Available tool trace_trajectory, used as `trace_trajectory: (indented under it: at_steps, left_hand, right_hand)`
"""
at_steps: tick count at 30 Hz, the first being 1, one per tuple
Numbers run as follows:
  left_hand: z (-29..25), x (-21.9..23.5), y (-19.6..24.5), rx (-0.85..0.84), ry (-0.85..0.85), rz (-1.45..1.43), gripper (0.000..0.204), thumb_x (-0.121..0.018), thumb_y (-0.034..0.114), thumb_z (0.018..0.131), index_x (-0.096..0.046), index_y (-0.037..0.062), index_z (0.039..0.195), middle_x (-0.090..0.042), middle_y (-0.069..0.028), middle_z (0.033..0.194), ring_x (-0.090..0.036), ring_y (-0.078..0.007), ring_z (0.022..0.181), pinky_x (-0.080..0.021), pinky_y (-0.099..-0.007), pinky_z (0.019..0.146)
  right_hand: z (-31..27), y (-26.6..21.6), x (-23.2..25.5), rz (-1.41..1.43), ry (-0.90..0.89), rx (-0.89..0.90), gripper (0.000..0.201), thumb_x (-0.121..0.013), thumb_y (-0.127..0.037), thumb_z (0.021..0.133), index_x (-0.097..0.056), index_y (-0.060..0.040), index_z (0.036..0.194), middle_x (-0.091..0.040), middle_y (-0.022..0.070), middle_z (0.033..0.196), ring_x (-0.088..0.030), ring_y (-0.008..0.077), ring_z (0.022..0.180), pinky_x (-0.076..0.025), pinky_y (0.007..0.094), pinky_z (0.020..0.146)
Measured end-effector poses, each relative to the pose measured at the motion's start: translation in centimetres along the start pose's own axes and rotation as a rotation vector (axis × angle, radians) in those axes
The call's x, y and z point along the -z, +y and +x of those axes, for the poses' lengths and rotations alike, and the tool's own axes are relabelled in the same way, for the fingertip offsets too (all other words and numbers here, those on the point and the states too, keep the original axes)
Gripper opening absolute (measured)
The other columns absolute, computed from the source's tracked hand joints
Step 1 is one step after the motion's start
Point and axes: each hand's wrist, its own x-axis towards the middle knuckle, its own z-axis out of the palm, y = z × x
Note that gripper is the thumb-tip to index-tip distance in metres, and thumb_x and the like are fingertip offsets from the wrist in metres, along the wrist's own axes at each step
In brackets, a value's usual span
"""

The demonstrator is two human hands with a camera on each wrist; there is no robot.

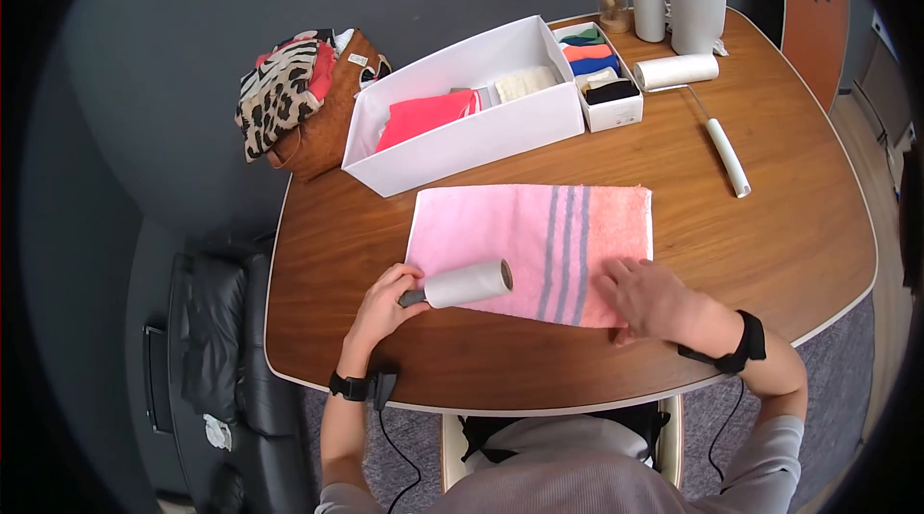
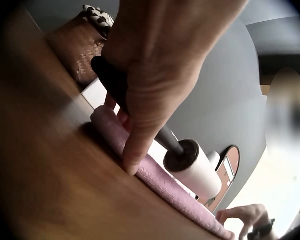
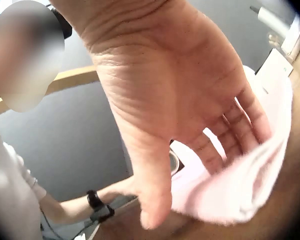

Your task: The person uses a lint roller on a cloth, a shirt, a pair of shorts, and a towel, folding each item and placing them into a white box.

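A pink towel (image 1: 491, 225) with grey stripes and a coral end lies flat on the table. My left hand (image 1: 383, 307) grips the dark handle (image 2: 110, 80) of a lint roller (image 1: 472, 284), whose white roll slants over the towel's near left part. In the left wrist view, that thumb reaches down to the towel's rolled-looking pink edge (image 2: 165, 185). My right hand (image 1: 654, 297) rests on the coral end near the front corner. From the right wrist view, its fingers (image 3: 232, 140) stretch onto the cloth, while the thumb stands apart, off the near edge.
Behind the towel stands a long white box (image 1: 472, 153) with a red cloth and a cream one. Beside it, a small box (image 1: 616, 115) holds rolled fabrics. A second roller (image 1: 729, 158) lies right. A brown basket (image 1: 332, 129) heaped with clothes stands at the back left.
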Motion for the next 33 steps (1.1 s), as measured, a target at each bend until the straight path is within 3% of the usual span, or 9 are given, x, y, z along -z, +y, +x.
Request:
trace_trajectory:
  at_steps: [5, 8, 14, 17, 20, 26, 27, 29, 33]
  left_hand:
    - [0.2, 0.2, -0.2, 0.047, 0.068, 0.077, 0.022, -0.065, -0.002, 0.062, -0.051, -0.0015, 0.078, -0.055, -0.0109, 0.086, -0.054, -0.0313, 0.080, -0.045, -0.0362, 0.068]
    - [0.4, 0.5, -0.1, 0.069, 0.088, 0.084, 0.020, -0.063, -0.001, 0.062, -0.052, -0.0021, 0.079, -0.056, -0.0119, 0.078, -0.055, -0.0312, 0.073, -0.045, -0.0344, 0.066]
    - [-1.2, 4.6, -0.5, 0.165, 0.160, -0.550, 0.014, -0.060, 0.003, 0.070, -0.055, -0.0008, 0.081, -0.055, -0.0043, 0.072, -0.053, -0.0163, 0.068, -0.043, -0.0300, 0.065]
    - [-0.5, 6.9, -0.6, 0.034, 0.144, -0.667, 0.018, -0.060, 0.005, 0.076, -0.054, -0.0011, 0.091, -0.054, -0.0023, 0.080, -0.048, -0.0103, 0.071, -0.041, -0.0269, 0.062]
    - [1.4, 7.0, 0.9, 0.188, 0.174, -0.549, 0.016, -0.060, 0.005, 0.075, -0.054, -0.0020, 0.088, -0.053, -0.0024, 0.077, -0.048, -0.0092, 0.071, -0.040, -0.0262, 0.061]
    - [6.8, 2.1, -1.2, 0.258, 0.023, 0.009, 0.017, -0.061, 0.012, 0.073, -0.053, -0.0018, 0.079, -0.054, -0.0135, 0.071, -0.052, -0.0279, 0.064, -0.041, -0.0361, 0.061]
    - [7.1, 1.2, -0.7, 0.048, 0.194, 0.073, 0.022, -0.064, 0.015, 0.072, -0.050, -0.0015, 0.074, -0.052, -0.0145, 0.076, -0.050, -0.0334, 0.071, -0.040, -0.0383, 0.060]
    - [7.0, 0.6, 0.4, 0.120, 0.200, 0.139, 0.025, -0.066, 0.018, 0.072, -0.051, -0.0011, 0.075, -0.051, -0.0144, 0.077, -0.051, -0.0321, 0.073, -0.039, -0.0382, 0.060]
    - [6.3, -0.2, 5.3, 0.187, 0.108, -0.128, 0.032, -0.064, 0.028, 0.077, -0.051, -0.0013, 0.078, -0.052, -0.0166, 0.070, -0.051, -0.0330, 0.065, -0.039, -0.0387, 0.057]
  right_hand:
    - [-0.1, -1.8, -0.1, -0.278, -0.030, -0.083, 0.026, -0.058, -0.019, 0.071, -0.055, -0.0032, 0.091, -0.055, 0.0102, 0.092, -0.057, 0.0225, 0.087, -0.047, 0.0319, 0.071]
    - [-0.5, 1.0, -1.6, 0.075, 0.262, -0.009, 0.024, -0.063, -0.017, 0.065, -0.054, -0.0032, 0.082, -0.058, 0.0085, 0.084, -0.058, 0.0231, 0.079, -0.046, 0.0338, 0.061]
    - [-4.5, 4.9, 7.1, 0.695, 0.238, -0.092, 0.015, -0.055, -0.009, 0.063, -0.055, -0.0030, 0.077, -0.057, 0.0068, 0.071, -0.057, 0.0179, 0.067, -0.042, 0.0288, 0.054]
    - [-4.9, 6.8, 8.3, 1.041, 0.464, -0.164, 0.013, -0.053, -0.008, 0.068, -0.055, -0.0027, 0.080, -0.056, 0.0022, 0.073, -0.052, 0.0096, 0.066, -0.041, 0.0249, 0.055]
    - [-2.3, 9.6, 6.9, 1.227, 0.485, -0.177, 0.012, -0.052, -0.008, 0.074, -0.055, -0.0025, 0.084, -0.054, -0.0003, 0.075, -0.048, 0.0051, 0.068, -0.040, 0.0222, 0.057]
    - [3.1, 14.6, 0.1, 1.111, 0.376, -0.315, 0.014, -0.056, -0.010, 0.077, -0.055, -0.0007, 0.088, -0.057, 0.0013, 0.076, -0.053, 0.0104, 0.071, -0.042, 0.0236, 0.064]
    - [3.4, 14.8, -0.1, 0.926, 0.399, -0.383, 0.019, -0.058, -0.012, 0.076, -0.055, -0.0006, 0.091, -0.058, 0.0048, 0.081, -0.054, 0.0146, 0.076, -0.042, 0.0262, 0.068]
    - [3.7, 15.3, -0.4, 0.555, 0.443, -0.514, 0.028, -0.061, -0.017, 0.076, -0.054, -0.0003, 0.097, -0.059, 0.0116, 0.092, -0.057, 0.0230, 0.085, -0.044, 0.0314, 0.075]
    - [1.8, 10.6, 1.5, 0.253, 0.442, -0.310, 0.054, -0.065, -0.032, 0.071, -0.047, -0.0043, 0.114, -0.046, 0.0182, 0.118, -0.043, 0.0353, 0.110, -0.036, 0.0391, 0.091]
